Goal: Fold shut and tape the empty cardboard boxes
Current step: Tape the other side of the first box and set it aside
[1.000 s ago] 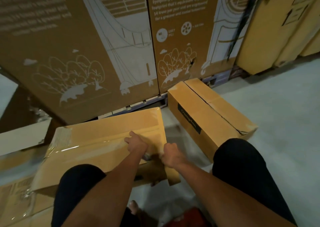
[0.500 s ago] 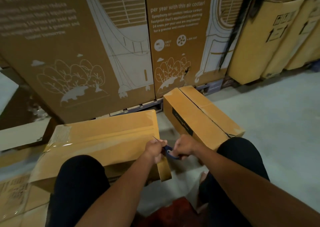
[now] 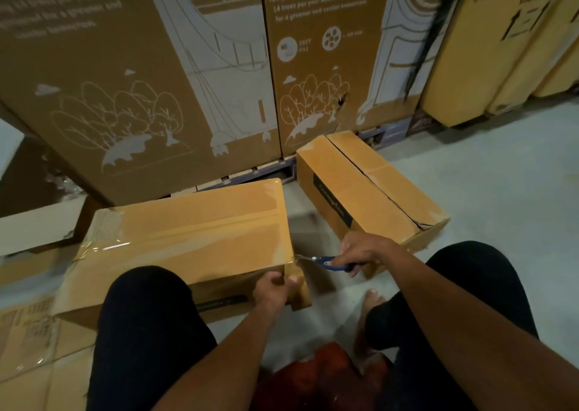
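Two hands busy: left hand point(image 3: 272, 288) pinches tape end point(image 3: 296, 280) at box point(image 3: 188, 238) corner, right hand point(image 3: 365, 250) grips scissors point(image 3: 326, 261). Step: cutting tape. Next: snip, press tape flat.

I see a tan rectangular cardboard box point(image 3: 188, 238) near left, glossy clear tape along its top. The small scissors point(image 3: 329, 260) have blue handles. To the right, a second tan cardboard box point(image 3: 369, 188) bears a black label strip. Far behind, tall brown cartons point(image 3: 141, 75) carry white tree drawings and white lettering. The floor point(image 3: 501, 191) is pale grey.
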`<action>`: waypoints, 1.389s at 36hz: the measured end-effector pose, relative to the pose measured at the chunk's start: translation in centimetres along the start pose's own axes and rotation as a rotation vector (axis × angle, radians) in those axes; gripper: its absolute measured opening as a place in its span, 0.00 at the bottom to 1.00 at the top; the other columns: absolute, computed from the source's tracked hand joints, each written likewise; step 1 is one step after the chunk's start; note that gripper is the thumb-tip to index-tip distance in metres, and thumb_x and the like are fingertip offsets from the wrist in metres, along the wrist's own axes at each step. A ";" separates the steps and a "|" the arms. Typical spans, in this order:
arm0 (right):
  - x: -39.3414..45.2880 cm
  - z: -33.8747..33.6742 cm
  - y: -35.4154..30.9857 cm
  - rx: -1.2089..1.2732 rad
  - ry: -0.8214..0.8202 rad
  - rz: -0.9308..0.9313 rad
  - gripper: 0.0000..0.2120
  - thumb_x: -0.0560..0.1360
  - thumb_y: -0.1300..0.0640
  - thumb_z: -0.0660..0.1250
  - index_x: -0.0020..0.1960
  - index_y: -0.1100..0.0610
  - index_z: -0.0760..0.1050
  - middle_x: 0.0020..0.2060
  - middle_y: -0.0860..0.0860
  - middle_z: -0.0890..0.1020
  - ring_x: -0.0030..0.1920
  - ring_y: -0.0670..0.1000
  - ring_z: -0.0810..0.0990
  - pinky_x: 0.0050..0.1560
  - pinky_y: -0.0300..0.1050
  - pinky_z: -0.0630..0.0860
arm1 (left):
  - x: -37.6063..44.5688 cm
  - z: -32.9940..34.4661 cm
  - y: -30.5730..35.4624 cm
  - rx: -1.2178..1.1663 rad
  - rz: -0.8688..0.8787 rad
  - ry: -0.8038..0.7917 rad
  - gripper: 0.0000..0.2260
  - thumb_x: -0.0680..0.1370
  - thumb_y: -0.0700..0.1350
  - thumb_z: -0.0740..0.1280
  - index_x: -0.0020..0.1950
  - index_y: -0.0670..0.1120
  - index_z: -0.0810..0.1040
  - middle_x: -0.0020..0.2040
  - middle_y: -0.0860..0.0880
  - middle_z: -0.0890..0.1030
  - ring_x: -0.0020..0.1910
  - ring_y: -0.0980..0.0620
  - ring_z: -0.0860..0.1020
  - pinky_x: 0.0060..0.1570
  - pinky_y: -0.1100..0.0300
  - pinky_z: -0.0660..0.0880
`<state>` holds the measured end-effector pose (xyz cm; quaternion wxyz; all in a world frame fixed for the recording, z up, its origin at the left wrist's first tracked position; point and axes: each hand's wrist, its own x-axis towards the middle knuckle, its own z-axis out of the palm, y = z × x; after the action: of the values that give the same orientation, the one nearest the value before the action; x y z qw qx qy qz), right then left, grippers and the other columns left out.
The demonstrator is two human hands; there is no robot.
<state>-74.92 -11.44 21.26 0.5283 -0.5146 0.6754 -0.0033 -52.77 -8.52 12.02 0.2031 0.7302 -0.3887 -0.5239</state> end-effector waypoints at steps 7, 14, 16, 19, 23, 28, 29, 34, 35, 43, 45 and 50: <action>-0.1 -0.8 0.1 -0.060 -0.282 0.212 0.13 0.71 0.54 0.75 0.47 0.63 0.79 0.31 0.53 0.76 0.29 0.46 0.75 0.39 0.39 0.80 | -0.2 1.0 0.3 0.081 0.044 -0.068 0.12 0.69 0.45 0.77 0.49 0.51 0.79 0.46 0.49 0.83 0.43 0.49 0.81 0.42 0.54 0.82; 1.5 -1.7 1.3 -0.031 -0.350 0.260 0.28 0.61 0.49 0.82 0.54 0.63 0.77 0.31 0.53 0.74 0.30 0.47 0.72 0.53 0.47 0.79 | 0.5 0.2 0.2 -0.040 0.011 -0.166 0.07 0.71 0.44 0.74 0.46 0.51 0.79 0.44 0.47 0.82 0.43 0.49 0.78 0.36 0.61 0.72; 1.8 -1.5 1.4 -0.024 -0.373 0.266 0.24 0.62 0.48 0.81 0.49 0.61 0.78 0.33 0.53 0.75 0.30 0.46 0.71 0.52 0.46 0.79 | 0.4 0.1 0.1 -0.040 0.011 -0.207 0.10 0.72 0.44 0.73 0.52 0.49 0.80 0.47 0.46 0.82 0.46 0.49 0.78 0.42 0.57 0.74; 2.1 -0.9 1.3 0.003 -0.412 0.286 0.17 0.65 0.48 0.79 0.42 0.58 0.77 0.34 0.52 0.76 0.31 0.45 0.72 0.48 0.44 0.80 | 0.4 0.2 0.0 -0.039 0.017 -0.250 0.09 0.73 0.43 0.71 0.53 0.48 0.80 0.46 0.47 0.81 0.42 0.51 0.76 0.38 0.60 0.71; 2.7 -1.0 1.2 0.060 -0.495 0.276 0.19 0.63 0.45 0.78 0.40 0.58 0.76 0.30 0.51 0.76 0.23 0.42 0.66 0.41 0.40 0.80 | 0.4 0.3 0.0 -0.028 0.030 -0.258 0.07 0.74 0.40 0.69 0.51 0.47 0.80 0.36 0.49 0.76 0.29 0.54 0.68 0.25 0.66 0.62; 3.6 -1.3 1.3 0.087 -0.471 0.248 0.27 0.52 0.43 0.84 0.41 0.57 0.77 0.37 0.52 0.76 0.32 0.44 0.67 0.42 0.42 0.79 | 0.5 0.3 0.0 -0.053 -0.016 -0.270 0.04 0.74 0.40 0.68 0.47 0.47 0.80 0.33 0.46 0.73 0.26 0.53 0.67 0.22 0.65 0.61; 3.5 -1.3 1.2 0.061 -0.473 0.253 0.24 0.56 0.43 0.82 0.40 0.56 0.77 0.36 0.51 0.76 0.31 0.44 0.68 0.43 0.42 0.78 | 0.4 0.4 0.0 -0.060 -0.025 -0.263 0.03 0.74 0.40 0.68 0.44 0.47 0.79 0.31 0.47 0.71 0.26 0.53 0.66 0.22 0.65 0.61; 3.2 -1.6 1.3 -0.028 -0.459 0.322 0.13 0.70 0.47 0.74 0.39 0.56 0.75 0.33 0.50 0.77 0.27 0.43 0.74 0.41 0.40 0.77 | 0.6 0.6 -0.1 -0.092 -0.070 -0.249 0.03 0.69 0.40 0.69 0.41 0.47 0.80 0.35 0.43 0.74 0.33 0.49 0.70 0.29 0.61 0.64; 3.3 -1.6 1.3 -0.022 -0.465 0.329 0.13 0.70 0.48 0.74 0.39 0.56 0.75 0.32 0.50 0.77 0.26 0.43 0.74 0.40 0.40 0.77 | 0.6 0.7 -0.2 -0.094 -0.074 -0.248 0.03 0.68 0.41 0.69 0.40 0.48 0.81 0.35 0.44 0.74 0.33 0.49 0.70 0.29 0.61 0.64; 4.2 -1.1 0.9 0.077 -0.469 0.295 0.14 0.70 0.49 0.75 0.40 0.59 0.77 0.30 0.51 0.79 0.24 0.43 0.74 0.39 0.41 0.80 | 0.9 0.8 -0.3 -0.105 -0.082 -0.253 0.05 0.74 0.39 0.67 0.44 0.48 0.80 0.36 0.45 0.75 0.34 0.48 0.71 0.30 0.60 0.67; 4.8 -1.1 1.0 0.090 -0.474 0.294 0.17 0.66 0.49 0.78 0.42 0.60 0.78 0.31 0.52 0.79 0.29 0.45 0.77 0.40 0.41 0.81 | 1.0 0.8 -0.3 -0.121 -0.085 -0.240 0.04 0.75 0.41 0.67 0.42 0.48 0.79 0.34 0.45 0.74 0.31 0.50 0.70 0.28 0.61 0.66; 5.4 -1.1 1.3 0.109 -0.480 0.268 0.30 0.54 0.48 0.83 0.50 0.59 0.78 0.37 0.52 0.79 0.35 0.47 0.77 0.41 0.43 0.81 | 1.4 1.1 -0.9 -0.215 -0.062 -0.208 0.04 0.78 0.43 0.68 0.44 0.46 0.81 0.41 0.46 0.81 0.42 0.48 0.78 0.40 0.58 0.73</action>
<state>-76.12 -15.24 17.23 0.6957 -0.3775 0.5918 0.1525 -53.20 -8.91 10.12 0.2222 0.6576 -0.3266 -0.6415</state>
